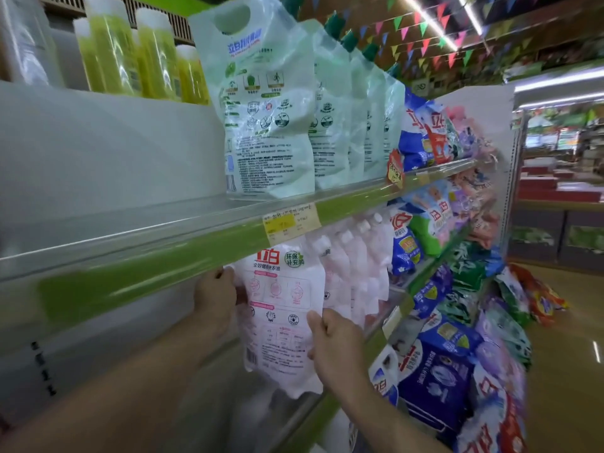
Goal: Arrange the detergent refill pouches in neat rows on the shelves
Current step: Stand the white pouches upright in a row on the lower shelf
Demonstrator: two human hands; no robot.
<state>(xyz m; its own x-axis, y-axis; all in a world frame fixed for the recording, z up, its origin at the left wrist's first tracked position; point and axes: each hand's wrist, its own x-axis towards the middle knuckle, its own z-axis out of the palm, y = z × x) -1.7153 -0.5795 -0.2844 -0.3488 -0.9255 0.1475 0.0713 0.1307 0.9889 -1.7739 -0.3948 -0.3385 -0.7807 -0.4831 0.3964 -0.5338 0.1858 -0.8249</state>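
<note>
A pink-and-white detergent refill pouch [281, 318] stands upright at the near end of a row of several pink pouches [356, 273] on the lower shelf. My left hand [214, 297] grips its left edge just under the green shelf strip. My right hand [335, 346] pinches its right edge, thumb on the front. On the shelf above stands a row of several pale green pouches [271, 103], the nearest one with its printed back facing me.
Yellow-green bottles [137, 50] stand on the top shelf at the left. A yellow price tag [291, 222] hangs on the green shelf edge [147, 273]. Blue, purple and green detergent bags [441, 354] fill the shelves further right. The aisle floor [565, 371] lies at the far right.
</note>
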